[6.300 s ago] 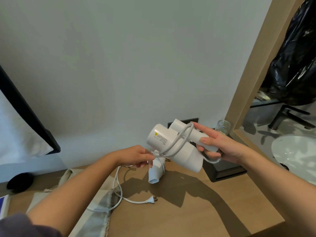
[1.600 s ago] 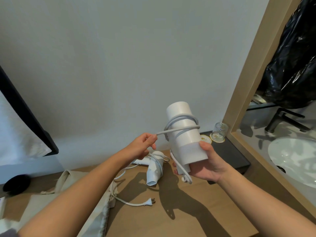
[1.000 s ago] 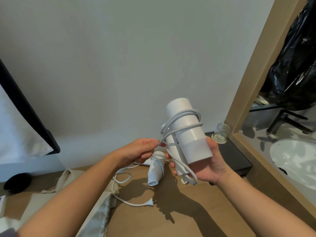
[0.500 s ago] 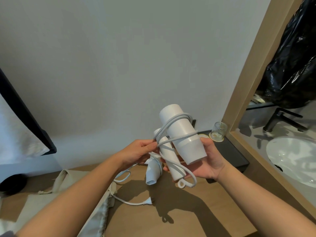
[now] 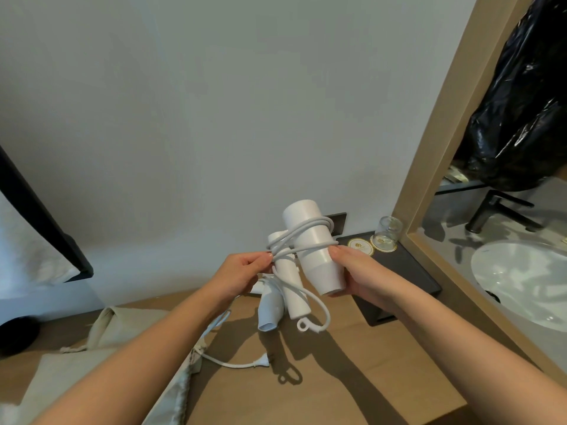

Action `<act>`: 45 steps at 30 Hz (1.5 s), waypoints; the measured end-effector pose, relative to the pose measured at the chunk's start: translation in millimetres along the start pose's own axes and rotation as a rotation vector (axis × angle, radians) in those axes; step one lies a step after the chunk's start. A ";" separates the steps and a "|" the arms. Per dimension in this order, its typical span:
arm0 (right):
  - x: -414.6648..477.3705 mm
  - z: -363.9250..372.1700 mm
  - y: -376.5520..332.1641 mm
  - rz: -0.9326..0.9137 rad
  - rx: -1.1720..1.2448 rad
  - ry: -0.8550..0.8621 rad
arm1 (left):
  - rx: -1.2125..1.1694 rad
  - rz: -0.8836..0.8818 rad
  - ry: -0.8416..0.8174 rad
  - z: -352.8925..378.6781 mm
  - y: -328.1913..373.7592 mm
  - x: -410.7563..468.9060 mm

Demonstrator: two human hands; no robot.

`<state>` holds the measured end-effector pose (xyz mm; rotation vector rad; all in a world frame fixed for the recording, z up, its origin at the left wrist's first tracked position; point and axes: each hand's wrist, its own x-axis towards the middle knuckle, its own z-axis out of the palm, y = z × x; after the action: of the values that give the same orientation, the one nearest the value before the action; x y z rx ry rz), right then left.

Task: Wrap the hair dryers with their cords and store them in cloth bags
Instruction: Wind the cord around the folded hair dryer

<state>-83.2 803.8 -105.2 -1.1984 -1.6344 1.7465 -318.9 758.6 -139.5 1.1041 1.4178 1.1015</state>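
My right hand (image 5: 356, 277) grips the barrel of a white hair dryer (image 5: 316, 250) held above the wooden counter, handle folded alongside it. Its grey-white cord (image 5: 302, 233) is looped round the barrel and handle, with a loose loop hanging below. My left hand (image 5: 242, 274) pinches the cord just left of the handle. A second white hair dryer (image 5: 270, 305) lies on the counter behind, partly hidden, its cord and plug (image 5: 260, 361) trailing forward. Beige cloth bags (image 5: 92, 357) lie at the lower left, under my left forearm.
A wooden counter (image 5: 352, 378) runs under my hands. A black tray (image 5: 408, 271) holds an upturned glass (image 5: 388, 233) and round coasters. Right of a wooden frame are a white basin (image 5: 521, 280) and a black tap (image 5: 491, 210). A black round object (image 5: 15, 335) sits far left.
The cord has gone round the barrel and handle several more times. My left hand drew in close to the handle, and the dryer tilted a little lower in my right hand.
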 end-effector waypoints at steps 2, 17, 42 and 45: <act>-0.7 7.4 -4.3 0.008 -0.083 0.102 | 0.004 -0.003 0.042 5.5 1.5 -2.0; 4.0 16.3 4.6 0.014 -0.218 0.179 | 0.161 0.149 0.050 20.1 4.6 -12.5; -9.4 24.8 15.2 0.146 0.565 -0.111 | -0.120 -0.054 -0.489 5.8 19.9 -4.7; -9.3 23.5 12.0 0.201 0.563 -0.183 | -0.102 0.003 -0.501 6.7 19.6 -5.5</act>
<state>-95.2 781.0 -116.2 -0.9720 -1.0138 2.2930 -310.1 757.2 -120.0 1.2038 0.9552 0.8121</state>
